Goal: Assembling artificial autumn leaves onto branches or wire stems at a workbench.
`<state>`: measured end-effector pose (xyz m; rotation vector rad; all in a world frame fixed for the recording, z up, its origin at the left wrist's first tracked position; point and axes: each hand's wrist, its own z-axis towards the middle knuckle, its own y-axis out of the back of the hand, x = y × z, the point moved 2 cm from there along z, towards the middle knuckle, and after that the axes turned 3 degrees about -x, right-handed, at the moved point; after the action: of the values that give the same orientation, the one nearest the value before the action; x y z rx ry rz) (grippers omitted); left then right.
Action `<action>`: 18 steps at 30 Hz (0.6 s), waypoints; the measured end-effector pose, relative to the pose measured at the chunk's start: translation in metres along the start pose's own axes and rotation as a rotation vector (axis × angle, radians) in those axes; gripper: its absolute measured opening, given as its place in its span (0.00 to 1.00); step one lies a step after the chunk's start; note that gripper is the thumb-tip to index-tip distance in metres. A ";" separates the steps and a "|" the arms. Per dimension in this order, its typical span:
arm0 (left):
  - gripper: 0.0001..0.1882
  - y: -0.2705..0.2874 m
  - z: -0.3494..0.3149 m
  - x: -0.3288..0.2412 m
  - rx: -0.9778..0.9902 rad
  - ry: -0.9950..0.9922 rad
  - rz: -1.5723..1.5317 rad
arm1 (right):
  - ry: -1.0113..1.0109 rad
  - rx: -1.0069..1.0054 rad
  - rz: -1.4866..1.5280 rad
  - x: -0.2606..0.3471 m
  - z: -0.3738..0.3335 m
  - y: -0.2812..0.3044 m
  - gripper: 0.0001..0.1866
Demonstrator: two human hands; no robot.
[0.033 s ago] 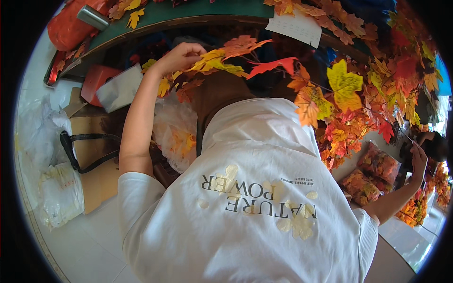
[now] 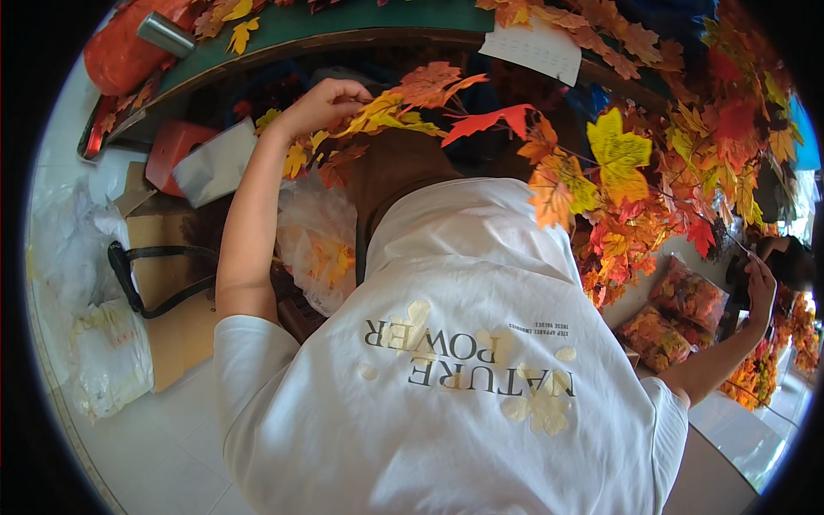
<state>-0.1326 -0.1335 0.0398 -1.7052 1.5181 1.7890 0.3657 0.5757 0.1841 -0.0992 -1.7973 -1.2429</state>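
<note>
A garland of artificial maple leaves [image 2: 620, 159] in yellow, orange and red stretches across in front of me on a thin stem. My left hand [image 2: 324, 107] is closed at its left end, fingers curled beside a yellow leaf; the exact grip point is hidden by the fingers. Far to the right, my right hand [image 2: 759, 287] is raised with its fingers pinched on the garland's thin dark stem. Between the hands hang a red leaf [image 2: 491, 124] and an orange leaf [image 2: 549, 196].
A green-topped table [image 2: 343, 19] runs along the far side, with a paper sheet [image 2: 530, 53] at its edge. More leaf garlands [image 2: 614, 249] hang at right, above bagged leaves [image 2: 687, 296]. A cardboard box [image 2: 176, 292] and plastic bags [image 2: 107, 352] lie at left.
The middle of the leaf garland has shifted slightly to the left. Both hands keep their hold and have hardly moved.
</note>
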 end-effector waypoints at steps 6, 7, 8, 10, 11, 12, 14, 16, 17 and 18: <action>0.10 0.001 -0.008 -0.015 -0.173 -0.112 -0.067 | 0.021 0.083 0.057 -0.005 -0.009 -0.024 0.13; 0.10 0.002 -0.009 -0.017 -0.223 -0.137 -0.071 | -0.018 0.082 0.009 0.003 -0.017 -0.034 0.12; 0.10 0.002 -0.010 -0.018 -0.224 -0.136 -0.074 | -0.017 0.083 0.007 -0.006 -0.018 -0.041 0.12; 0.09 0.002 -0.012 -0.020 -0.324 -0.192 -0.034 | 0.049 0.239 -0.033 -0.020 -0.023 -0.064 0.17; 0.09 0.000 -0.013 -0.020 -0.330 -0.188 -0.036 | 0.053 0.245 -0.035 -0.013 -0.027 -0.068 0.17; 0.09 0.000 -0.014 -0.019 -0.368 -0.189 -0.059 | -0.042 0.434 -0.010 0.019 -0.047 -0.088 0.20; 0.09 0.002 -0.014 -0.016 -0.408 -0.192 -0.084 | -0.140 0.622 0.013 0.041 -0.060 -0.104 0.23; 0.10 0.009 -0.014 -0.022 -0.398 -0.330 -0.008 | -0.081 0.572 0.056 0.046 -0.059 -0.113 0.25; 0.10 0.012 -0.016 -0.025 -0.393 -0.330 -0.002 | -0.084 0.571 0.064 0.050 -0.056 -0.117 0.25; 0.09 0.013 -0.017 -0.028 -0.407 -0.335 0.001 | 0.027 0.569 0.050 0.063 -0.049 -0.120 0.24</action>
<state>-0.1239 -0.1397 0.0736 -1.4496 1.0710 2.3637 0.2971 0.4537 0.1484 0.1935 -2.0420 -0.6574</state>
